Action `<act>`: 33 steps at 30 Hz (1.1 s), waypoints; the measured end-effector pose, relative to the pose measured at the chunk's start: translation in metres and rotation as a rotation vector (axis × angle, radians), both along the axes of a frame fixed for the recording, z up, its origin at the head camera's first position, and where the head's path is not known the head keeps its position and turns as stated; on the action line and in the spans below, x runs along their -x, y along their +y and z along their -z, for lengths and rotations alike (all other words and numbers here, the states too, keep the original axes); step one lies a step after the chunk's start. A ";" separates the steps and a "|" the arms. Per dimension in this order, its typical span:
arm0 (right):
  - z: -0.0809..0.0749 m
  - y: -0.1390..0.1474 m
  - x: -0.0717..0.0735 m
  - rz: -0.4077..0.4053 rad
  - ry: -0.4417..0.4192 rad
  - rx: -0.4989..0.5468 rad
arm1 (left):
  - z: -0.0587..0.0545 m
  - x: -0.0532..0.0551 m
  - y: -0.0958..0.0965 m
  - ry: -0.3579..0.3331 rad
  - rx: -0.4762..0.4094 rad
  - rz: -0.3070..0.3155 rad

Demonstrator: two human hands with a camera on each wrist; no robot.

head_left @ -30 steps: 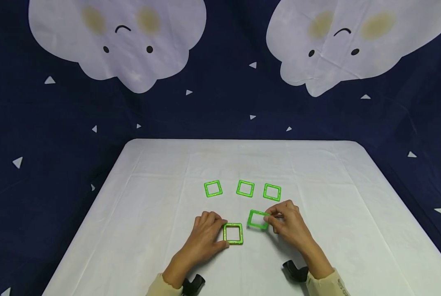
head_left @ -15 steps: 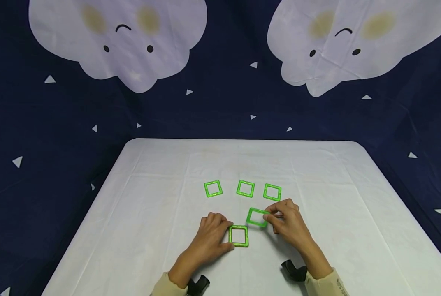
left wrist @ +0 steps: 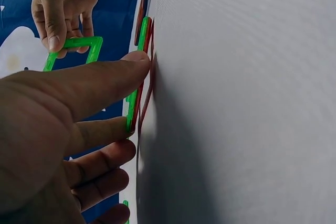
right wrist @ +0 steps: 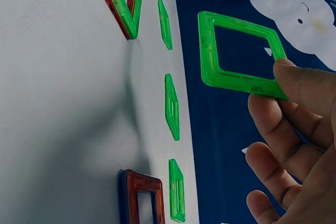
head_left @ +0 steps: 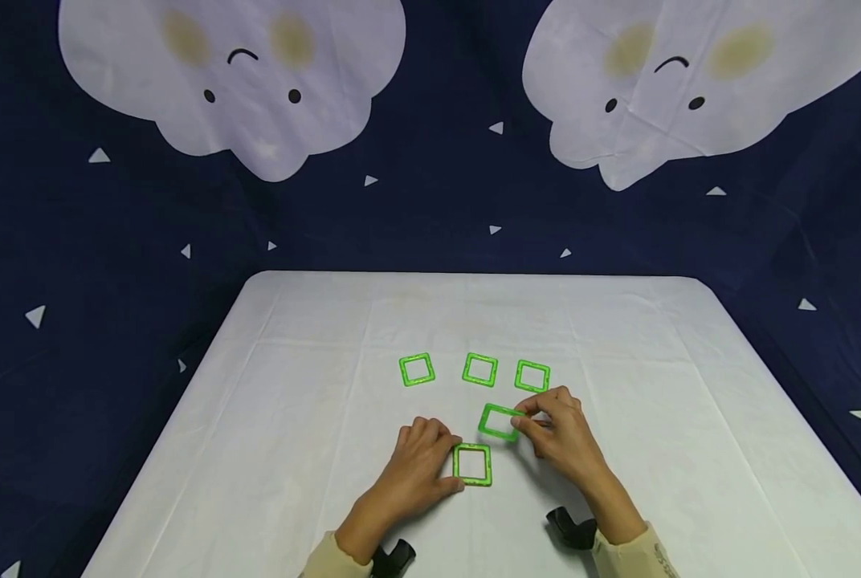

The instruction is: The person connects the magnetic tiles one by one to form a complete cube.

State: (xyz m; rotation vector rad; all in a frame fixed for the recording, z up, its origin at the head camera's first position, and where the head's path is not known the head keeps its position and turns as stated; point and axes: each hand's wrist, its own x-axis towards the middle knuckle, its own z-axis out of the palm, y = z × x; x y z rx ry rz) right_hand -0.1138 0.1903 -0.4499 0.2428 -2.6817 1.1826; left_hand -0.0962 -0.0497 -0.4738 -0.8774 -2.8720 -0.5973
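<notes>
My left hand (head_left: pixel 416 470) pinches a square magnetic tile frame (head_left: pixel 472 483) between thumb and forefinger, near the table's middle. Its top is green, and a red layer shows under it in the left wrist view. To its right, my right hand (head_left: pixel 564 433) holds a single green square magnetic tile (right wrist: pixel 207 51) by one corner, tilted and raised above the table. The two held pieces are close but apart. A red-and-blue square tile (right wrist: pixel 137 182) is low in the right wrist view; in the head view the right hand seems to cover it.
Three green square tiles lie in a loose row beyond the hands: a left one (head_left: pixel 419 381), a middle one (head_left: pixel 479 383) and a right one (head_left: pixel 534 364). The white table (head_left: pixel 293 401) ends at a dark blue cloth (head_left: pixel 430 225) with clouds.
My left hand has slid rightward and slightly nearer with its tile frame. The right hand has shifted a little left and away, with the green tile still in its fingers.
</notes>
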 end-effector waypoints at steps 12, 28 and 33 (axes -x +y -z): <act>0.000 -0.008 0.003 -0.002 0.031 0.016 | -0.001 -0.001 0.004 0.024 0.022 -0.006; 0.003 -0.013 0.008 -0.023 0.057 0.015 | 0.001 -0.001 0.000 0.032 0.040 -0.029; 0.005 -0.014 0.009 -0.028 0.061 0.002 | 0.000 -0.002 -0.002 0.026 0.034 -0.035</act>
